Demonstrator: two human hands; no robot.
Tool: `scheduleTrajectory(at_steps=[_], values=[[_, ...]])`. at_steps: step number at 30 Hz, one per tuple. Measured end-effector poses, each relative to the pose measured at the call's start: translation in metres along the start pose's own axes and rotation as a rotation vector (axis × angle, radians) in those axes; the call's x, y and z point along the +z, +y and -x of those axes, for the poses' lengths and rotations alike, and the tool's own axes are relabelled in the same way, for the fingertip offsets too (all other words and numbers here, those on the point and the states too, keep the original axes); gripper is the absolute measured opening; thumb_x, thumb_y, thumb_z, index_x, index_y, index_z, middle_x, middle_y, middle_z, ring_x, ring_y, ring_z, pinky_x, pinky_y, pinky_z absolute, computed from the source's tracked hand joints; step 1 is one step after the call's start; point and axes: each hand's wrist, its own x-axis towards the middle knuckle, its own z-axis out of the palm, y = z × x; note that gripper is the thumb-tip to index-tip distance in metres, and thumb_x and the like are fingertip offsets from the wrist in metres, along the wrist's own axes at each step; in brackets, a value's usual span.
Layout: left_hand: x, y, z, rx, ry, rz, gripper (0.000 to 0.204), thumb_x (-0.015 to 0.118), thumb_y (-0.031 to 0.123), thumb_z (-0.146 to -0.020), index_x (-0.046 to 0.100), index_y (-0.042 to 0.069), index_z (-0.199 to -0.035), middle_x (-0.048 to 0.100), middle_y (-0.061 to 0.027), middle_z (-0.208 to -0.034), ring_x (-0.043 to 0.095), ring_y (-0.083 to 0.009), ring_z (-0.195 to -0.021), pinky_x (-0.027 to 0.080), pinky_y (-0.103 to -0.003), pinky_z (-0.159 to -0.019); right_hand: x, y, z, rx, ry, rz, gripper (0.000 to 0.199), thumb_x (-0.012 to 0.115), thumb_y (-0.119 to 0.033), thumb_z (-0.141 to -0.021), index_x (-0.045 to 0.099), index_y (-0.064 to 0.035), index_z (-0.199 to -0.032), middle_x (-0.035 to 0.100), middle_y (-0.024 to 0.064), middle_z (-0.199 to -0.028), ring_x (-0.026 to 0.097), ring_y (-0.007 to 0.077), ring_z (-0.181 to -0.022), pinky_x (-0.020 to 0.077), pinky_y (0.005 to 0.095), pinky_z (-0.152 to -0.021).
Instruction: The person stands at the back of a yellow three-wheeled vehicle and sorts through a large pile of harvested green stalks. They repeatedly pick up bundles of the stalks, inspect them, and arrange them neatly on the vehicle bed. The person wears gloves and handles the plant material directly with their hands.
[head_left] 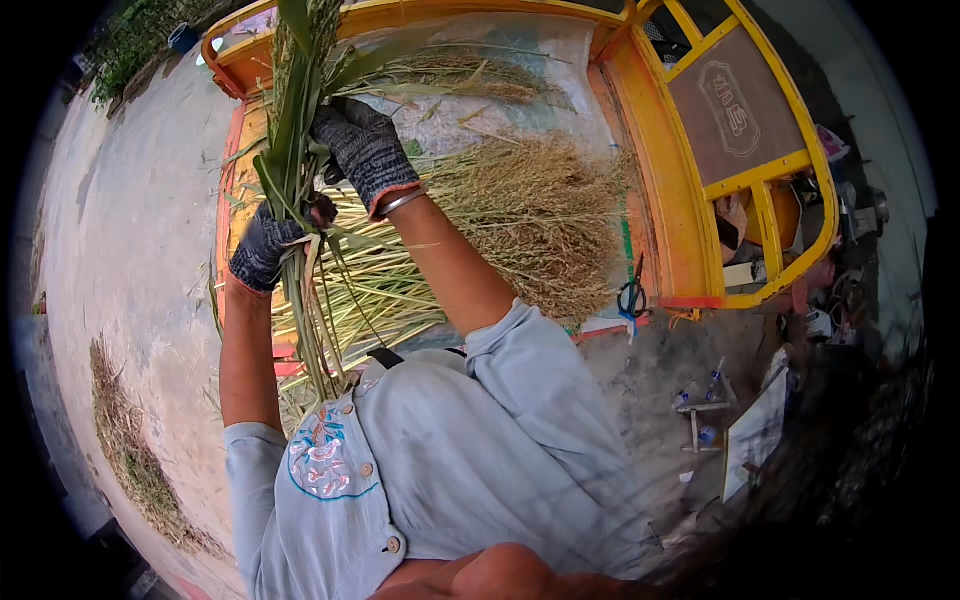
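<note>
Head view:
Left hand [262,250]: you're gripping the green stalk bundle [298,150] low, gloved fingers closed around it.
Right hand [365,150]: you're clamping the same bundle higher up, at 1 o'clock from the left.
Bundle: you're holding it upright above the yellow cart [665,200] piled with cut grass [530,215].

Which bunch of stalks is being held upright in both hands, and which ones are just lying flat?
The leafy green bunch, gripped by the left hand and right hand, stands upright. The brown seed-headed stalks lie flat in the yellow cart.
</note>
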Motion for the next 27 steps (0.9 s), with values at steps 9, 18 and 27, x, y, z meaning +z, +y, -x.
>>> scheduleTrajectory(at_steps=[9,18,27], values=[[-0.117,0.027,0.041,0.335,0.226,0.506,0.011,0.054,0.013,-0.086,0.047,0.004,-0.086,0.046,-0.0068,-0.084,0.046,-0.0117,-0.066,0.043,-0.023,-0.059,-0.316,0.015,0.184,-0.078,1.317,-0.297,0.018,0.052,-0.018,-0.087,0.056,-0.0022,-0.079,0.058,0.0079,-0.061,0.050,0.0148,-0.045,0.0400,0.0260,-0.039],[-0.091,0.066,0.027,0.486,0.054,0.692,0.019,0.048,0.018,-0.085,0.045,-0.001,-0.085,0.052,-0.0037,-0.061,0.047,-0.0096,-0.035,0.042,-0.019,-0.033,-0.576,0.147,0.349,1.141,1.164,1.224,0.054,0.048,-0.032,-0.086,0.034,-0.0095,-0.133,0.059,0.0145,-0.107,0.061,0.0262,-0.073,0.0502,0.0387,-0.059],[-0.071,0.055,0.032,0.687,0.179,0.579,0.020,0.057,0.020,-0.082,0.045,0.007,-0.072,0.046,-0.0062,-0.077,0.047,-0.0111,-0.059,0.046,-0.022,-0.054,-0.663,0.219,0.357,1.216,1.084,1.172,0.062,0.057,-0.019,-0.082,0.026,-0.0054,-0.135,0.058,0.0174,-0.104,0.060,0.0239,-0.078,0.0514,0.0353,-0.061]])
